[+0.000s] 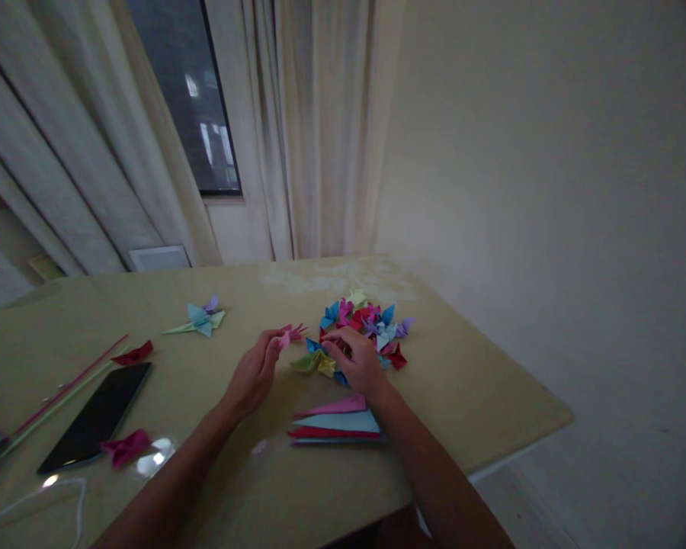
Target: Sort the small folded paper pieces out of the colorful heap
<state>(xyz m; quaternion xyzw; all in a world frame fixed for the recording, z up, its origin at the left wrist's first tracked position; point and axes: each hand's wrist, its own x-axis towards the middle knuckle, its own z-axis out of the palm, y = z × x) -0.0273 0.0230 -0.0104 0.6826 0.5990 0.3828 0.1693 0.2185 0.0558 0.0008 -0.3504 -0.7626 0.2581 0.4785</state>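
My left hand (254, 374) pinches a pink folded-paper flower (291, 334) between thumb and fingers, just left of a pile of folded-paper flowers (386, 334). The pile mixes blue, red, pink, purple, green and yellow pieces. Over its near left side is my right hand (355, 358), thumb and fingers drawn together next to a red piece and a blue one. What those fingers grip, if anything, is hidden. Below the hands lies a row of folded paper strips (337, 422) in pink, light blue and red, partly behind my right forearm.
A black phone (97, 415) lies at the left, near a dark red paper piece (134, 354), a magenta one (126, 447) and long thin stems (62, 396). A blue, green and purple paper flower (203, 319) lies farther back. A white cable (81, 507) crosses the near left corner.
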